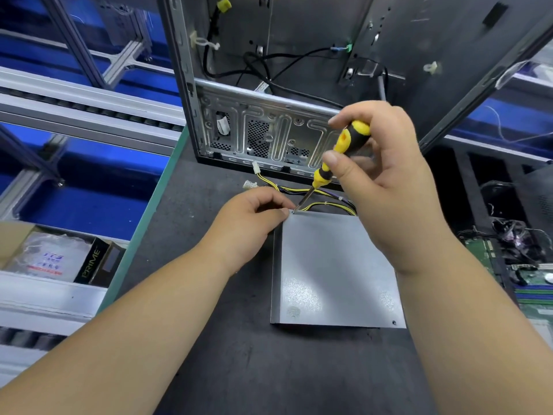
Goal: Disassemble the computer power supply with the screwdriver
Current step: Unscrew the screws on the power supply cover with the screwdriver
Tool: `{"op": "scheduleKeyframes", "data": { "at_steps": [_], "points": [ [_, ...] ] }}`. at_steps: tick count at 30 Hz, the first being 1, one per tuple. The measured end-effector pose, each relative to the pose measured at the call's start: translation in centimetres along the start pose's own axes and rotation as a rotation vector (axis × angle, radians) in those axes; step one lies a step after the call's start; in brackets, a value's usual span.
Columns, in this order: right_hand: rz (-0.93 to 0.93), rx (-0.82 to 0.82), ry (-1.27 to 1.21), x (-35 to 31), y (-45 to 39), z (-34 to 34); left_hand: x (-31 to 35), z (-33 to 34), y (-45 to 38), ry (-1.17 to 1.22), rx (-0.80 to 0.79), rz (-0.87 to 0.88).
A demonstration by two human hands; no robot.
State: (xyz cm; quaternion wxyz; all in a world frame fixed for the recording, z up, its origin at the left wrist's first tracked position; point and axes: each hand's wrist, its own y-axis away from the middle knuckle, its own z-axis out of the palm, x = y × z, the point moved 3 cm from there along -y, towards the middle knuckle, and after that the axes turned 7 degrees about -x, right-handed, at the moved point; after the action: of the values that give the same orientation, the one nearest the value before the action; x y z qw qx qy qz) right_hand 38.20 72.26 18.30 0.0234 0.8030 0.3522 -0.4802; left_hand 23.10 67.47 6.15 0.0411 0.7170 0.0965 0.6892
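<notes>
A grey metal power supply point(332, 271) lies flat on the dark table mat, its yellow and black cables point(323, 202) trailing from the far edge. My right hand point(386, 175) grips a yellow and black screwdriver point(338, 154), tilted, with its tip at the supply's far left corner. My left hand point(251, 226) rests at that same corner, its curled fingers pinching the edge beside the tip. One screw point(394, 323) shows at the near right corner of the lid.
An open computer case point(269, 85) stands just behind the supply with loose black cables inside. A green circuit board point(529, 283) lies at the right. Left of the table's green edge point(155, 205) run conveyor rails, with a black box point(92, 259) among bags.
</notes>
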Motion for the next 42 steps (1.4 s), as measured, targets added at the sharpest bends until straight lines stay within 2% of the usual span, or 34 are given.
{"op": "scheduleKeyframes", "data": {
  "at_steps": [13,22,27,33,38,42],
  "points": [
    [0.072,0.043,0.115,-1.3,-0.2,-0.7,-0.5,-0.2,-0.2,0.008,-0.004,0.016],
    [0.095,-0.052,0.059,-1.0,-0.2,-1.4,-0.4,-0.3,-0.2,0.009,-0.012,0.023],
    [0.072,-0.186,0.117,-1.4,-0.4,-1.4,0.0,-0.5,-0.2,-0.026,-0.037,0.037],
    [0.086,-0.329,0.170,-2.1,-1.2,-1.3,1.8,-0.5,-0.1,-0.054,-0.133,0.217],
    [0.098,-0.307,0.228,-2.6,-1.3,-0.9,2.8,-0.4,-0.6,-0.340,0.006,0.390],
    [0.070,-0.230,0.567,-3.2,-2.0,-0.6,2.5,-0.3,-0.5,-0.418,0.041,0.479]
  ]
}}
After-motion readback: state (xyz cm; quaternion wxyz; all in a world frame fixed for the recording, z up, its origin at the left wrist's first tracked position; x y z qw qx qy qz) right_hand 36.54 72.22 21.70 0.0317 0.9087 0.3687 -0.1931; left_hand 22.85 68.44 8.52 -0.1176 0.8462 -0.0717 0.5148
